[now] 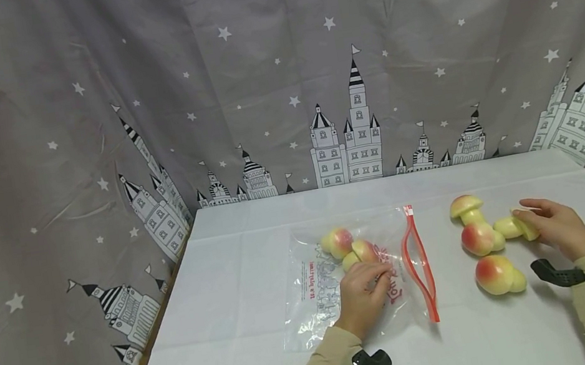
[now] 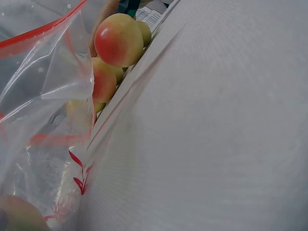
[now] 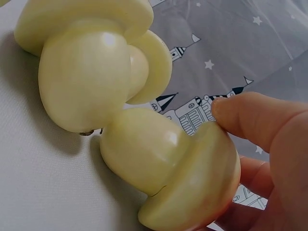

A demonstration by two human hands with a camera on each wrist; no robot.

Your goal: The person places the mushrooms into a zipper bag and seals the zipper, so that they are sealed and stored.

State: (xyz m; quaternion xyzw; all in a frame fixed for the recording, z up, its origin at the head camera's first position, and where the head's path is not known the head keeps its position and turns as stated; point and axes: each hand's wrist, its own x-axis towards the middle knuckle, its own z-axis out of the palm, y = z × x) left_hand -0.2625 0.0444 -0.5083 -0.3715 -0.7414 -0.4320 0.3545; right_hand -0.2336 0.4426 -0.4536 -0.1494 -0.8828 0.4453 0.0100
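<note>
My right hand (image 1: pixel 560 227) grips the cap of a toy mushroom (image 1: pixel 509 227), yellow with a reddish cap. It lies on its side, its stem end against its neighbours, as the right wrist view shows. Close by are a mushroom with an upturned cap (image 1: pixel 466 205), another with a red cap (image 1: pixel 478 238) and a nearer one (image 1: pixel 500 274). Over a clear zip bag (image 1: pixel 302 326) with a red closure, my left hand (image 1: pixel 364 298) pinches the upper film with thumb and curled fingers. Inside the bag lie two mushrooms, one farther back (image 1: pixel 338 242) and one beside my fingers (image 1: pixel 358 253). The bag's red-edged mouth (image 2: pixel 43 31) gapes in the left wrist view.
A white cloth covers the table (image 1: pixel 229 293). A grey curtain (image 1: pixel 255 87) printed with castles and stars hangs behind it and along the left side. Black wrist devices sit by both sleeves, one at the left (image 1: pixel 373 363) and one at the right (image 1: pixel 558 273).
</note>
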